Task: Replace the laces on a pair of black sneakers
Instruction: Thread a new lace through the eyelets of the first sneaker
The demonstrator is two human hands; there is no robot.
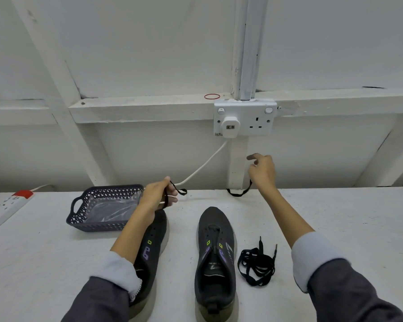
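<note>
Two black sneakers stand side by side on the white table, toes pointing away from me. The right sneaker (215, 259) shows bare eyelets, and the left sneaker (153, 245) is partly hidden under my left forearm. My left hand (157, 197) hovers above the left shoe's toe and grips a black lace (181, 191) that loops out to its right. Raised near the wall, my right hand (262, 170) has its index finger and thumb loosely extended; a black lace end (240, 192) hangs from under its palm onto the table. A bundled black lace (257, 263) lies right of the right sneaker.
A dark blue perforated basket (78, 216) holding clear plastic sits at the left behind the shoes. A white power strip (2, 210) lies at the far left edge. A wall socket (244, 117) with a white cable (203, 166) and a red rubber band (212, 96) are at the back.
</note>
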